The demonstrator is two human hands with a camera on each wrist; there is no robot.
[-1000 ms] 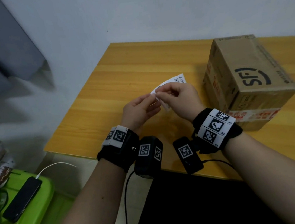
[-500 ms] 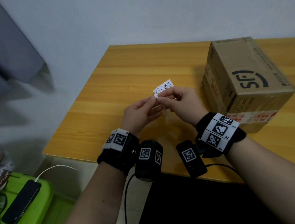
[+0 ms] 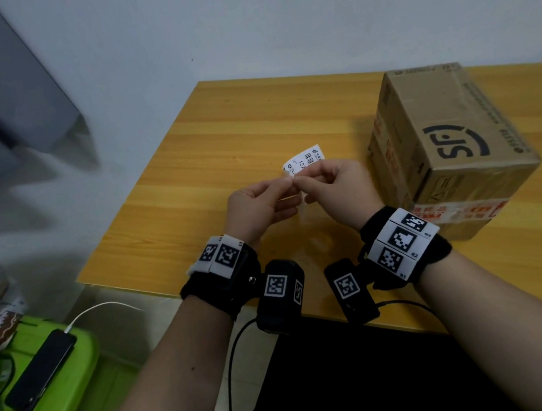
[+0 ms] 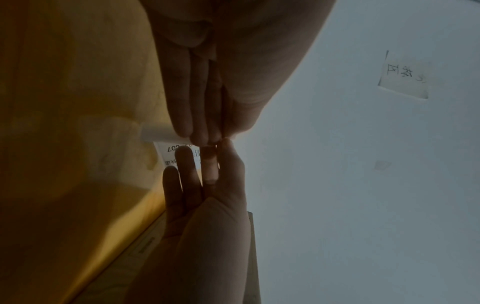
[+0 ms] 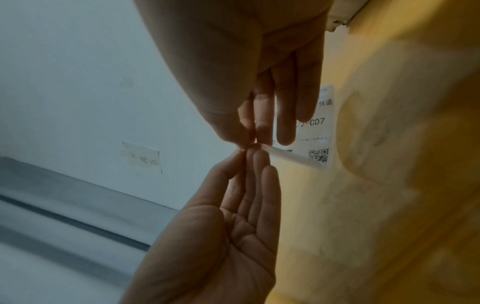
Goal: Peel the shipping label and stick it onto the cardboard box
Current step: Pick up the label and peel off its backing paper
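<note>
Both hands pinch one corner of the shipping label [image 3: 303,161], left hand [image 3: 256,207] at 9 o'clock of it, right hand [image 3: 339,194] at 3; cardboard box [image 3: 452,147] waits at 3 o'clock, untouched. Risk: the freed label curls and sticks to itself or fingers

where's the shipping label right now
In the head view the shipping label is held above the wooden table, pinched at one corner between the left hand and right hand, to the left of the cardboard box.
</note>
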